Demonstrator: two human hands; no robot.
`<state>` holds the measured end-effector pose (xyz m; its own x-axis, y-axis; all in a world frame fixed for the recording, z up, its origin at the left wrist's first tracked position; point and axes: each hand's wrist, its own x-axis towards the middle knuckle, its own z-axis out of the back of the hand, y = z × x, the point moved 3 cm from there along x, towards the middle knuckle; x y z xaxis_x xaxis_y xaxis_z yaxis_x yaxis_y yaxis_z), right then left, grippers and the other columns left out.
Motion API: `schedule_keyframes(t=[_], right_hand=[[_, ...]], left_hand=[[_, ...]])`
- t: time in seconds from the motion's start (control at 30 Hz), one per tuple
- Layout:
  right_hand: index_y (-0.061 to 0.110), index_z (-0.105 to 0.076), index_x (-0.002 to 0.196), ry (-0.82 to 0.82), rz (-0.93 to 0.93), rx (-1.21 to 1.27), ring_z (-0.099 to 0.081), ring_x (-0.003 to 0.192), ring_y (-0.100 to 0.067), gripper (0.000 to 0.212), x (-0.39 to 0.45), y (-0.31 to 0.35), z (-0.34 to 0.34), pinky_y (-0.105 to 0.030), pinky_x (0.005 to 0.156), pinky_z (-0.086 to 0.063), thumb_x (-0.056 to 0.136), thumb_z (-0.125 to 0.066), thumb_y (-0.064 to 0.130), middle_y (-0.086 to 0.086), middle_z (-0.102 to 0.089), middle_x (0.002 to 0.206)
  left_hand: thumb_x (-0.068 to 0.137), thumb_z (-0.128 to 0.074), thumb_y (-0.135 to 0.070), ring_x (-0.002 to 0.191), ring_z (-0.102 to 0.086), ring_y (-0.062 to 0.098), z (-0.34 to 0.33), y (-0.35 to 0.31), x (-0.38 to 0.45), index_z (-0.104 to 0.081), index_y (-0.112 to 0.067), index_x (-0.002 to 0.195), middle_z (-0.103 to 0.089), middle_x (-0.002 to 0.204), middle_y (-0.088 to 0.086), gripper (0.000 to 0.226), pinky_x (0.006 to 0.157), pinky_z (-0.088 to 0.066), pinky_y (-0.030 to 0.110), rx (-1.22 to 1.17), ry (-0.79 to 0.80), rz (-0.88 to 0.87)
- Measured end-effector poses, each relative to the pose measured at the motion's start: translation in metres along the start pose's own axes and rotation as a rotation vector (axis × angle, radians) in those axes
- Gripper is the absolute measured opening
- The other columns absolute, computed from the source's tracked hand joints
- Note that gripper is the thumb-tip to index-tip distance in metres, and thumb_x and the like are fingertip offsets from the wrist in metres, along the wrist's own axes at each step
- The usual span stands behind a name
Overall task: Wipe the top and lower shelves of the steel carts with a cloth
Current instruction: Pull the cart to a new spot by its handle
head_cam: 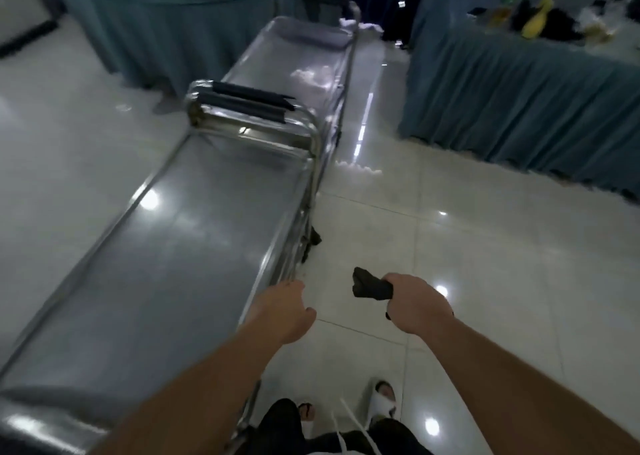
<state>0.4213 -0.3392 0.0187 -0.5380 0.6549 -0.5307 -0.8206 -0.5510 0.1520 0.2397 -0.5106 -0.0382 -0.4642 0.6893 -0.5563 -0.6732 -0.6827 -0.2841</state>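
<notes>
Head view looks steeply down and forward along the near, somewhat blurred cart (180, 247).

A person is standing on a pale tiled floor (467, 247) beside a long steel cart (180, 254), which is lying to the left. The left hand (287, 311) is reaching toward the cart's near right edge, fingers loosely curled and holding nothing. The right hand (417, 304) is gripping a dark cloth (370, 285), well apart from the cart. A second cart (304, 63) is sitting farther off, end to end with the first. Tables draped in teal cloth (519, 101) are standing at the far right and far left.
</notes>
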Motion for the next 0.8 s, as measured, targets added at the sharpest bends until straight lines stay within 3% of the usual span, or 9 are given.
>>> schedule_keyframes(t=[0.23,0.37,0.47,0.67,0.8], right_hand=[[0.026,-0.062,0.115,0.102,0.400,-0.229,-0.065,0.087,-0.022,0.027,0.095,0.056,0.006,-0.035,0.075,-0.054,0.092,-0.056,0.012,0.002,-0.066,0.099],[0.030,-0.063,0.117,0.222,0.609,-0.340,-0.065,0.088,-0.022,0.033,0.116,0.075,-0.004,-0.037,0.079,-0.055,0.090,-0.059,0.011,0.001,-0.068,0.103],[0.034,-0.062,0.122,0.282,0.737,-0.424,-0.062,0.083,-0.021,0.037,0.115,0.083,-0.019,-0.035,0.072,-0.050,0.091,-0.064,0.014,0.003,-0.065,0.097],[0.032,-0.063,0.126,0.414,0.835,-0.524,-0.065,0.090,-0.024,0.040,0.093,0.089,-0.065,-0.042,0.084,-0.059,0.090,-0.071,0.016,-0.001,-0.068,0.104],[0.029,-0.063,0.127,0.460,0.865,-0.626,-0.065,0.090,-0.025,0.037,0.082,0.089,-0.108,-0.042,0.083,-0.060,0.093,-0.069,0.017,-0.002,-0.068,0.103]], left_hand=[[0.096,-0.052,-0.050,0.123,-0.061,0.029,-0.011,0.014,-0.003,-0.050,-0.030,0.144,-0.058,0.142,0.001,0.053,0.100,-0.054,0.045,-0.234,-0.127,0.344],[0.095,-0.052,-0.052,0.125,-0.060,0.030,-0.041,-0.001,-0.021,-0.049,-0.027,0.145,-0.058,0.143,0.003,0.056,0.103,-0.051,0.046,-0.370,-0.132,0.604],[0.096,-0.050,-0.053,0.133,-0.054,0.030,-0.076,-0.018,-0.040,-0.044,-0.028,0.151,-0.053,0.150,0.003,0.061,0.106,-0.046,0.048,-0.461,-0.119,0.727],[0.096,-0.049,-0.052,0.136,-0.052,0.029,-0.156,-0.038,-0.091,-0.040,-0.029,0.156,-0.051,0.154,0.002,0.064,0.105,-0.045,0.045,-0.640,-0.140,0.924],[0.096,-0.047,-0.052,0.133,-0.053,0.027,-0.209,-0.038,-0.112,-0.041,-0.029,0.155,-0.052,0.152,-0.001,0.063,0.104,-0.046,0.046,-0.754,-0.133,1.010]])
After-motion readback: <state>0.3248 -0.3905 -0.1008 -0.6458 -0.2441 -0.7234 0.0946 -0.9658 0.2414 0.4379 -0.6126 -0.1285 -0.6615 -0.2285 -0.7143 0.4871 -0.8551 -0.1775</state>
